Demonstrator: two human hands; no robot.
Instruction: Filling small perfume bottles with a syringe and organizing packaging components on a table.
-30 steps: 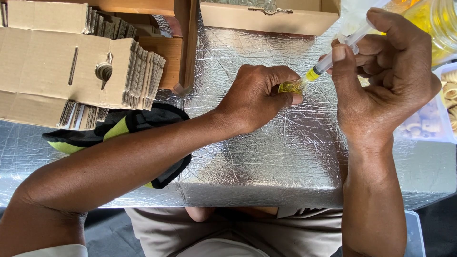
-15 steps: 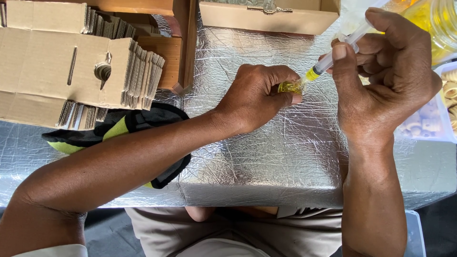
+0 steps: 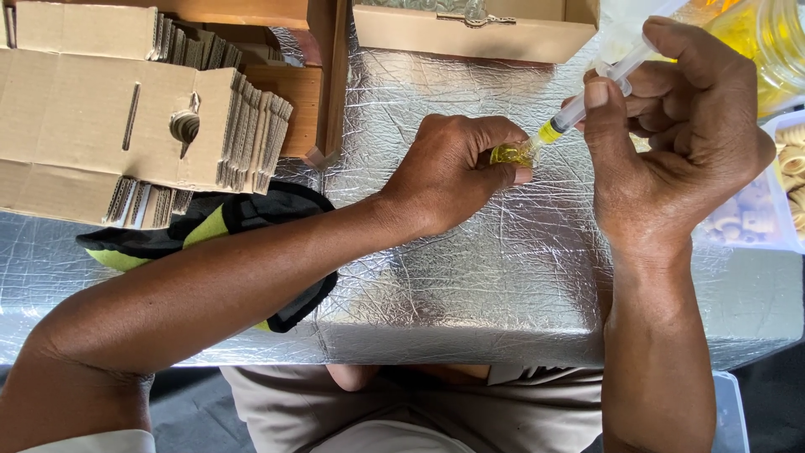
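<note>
Here, syringe [image 3: 587, 96] apparently meets pinched vial [image 3: 511, 153].

A stack of flat cartons [image 3: 142, 126] is set at the table's [image 3: 470, 285] far left, with a glove [image 3: 218, 235] just before it. A closed box [image 3: 474, 29] is placed at the far edge. At centre, a small vial [image 3: 511, 153] is met from the right by a syringe [image 3: 587, 96]; a jar [image 3: 767, 42] and tray [image 3: 767, 214] are kept far right.
</note>
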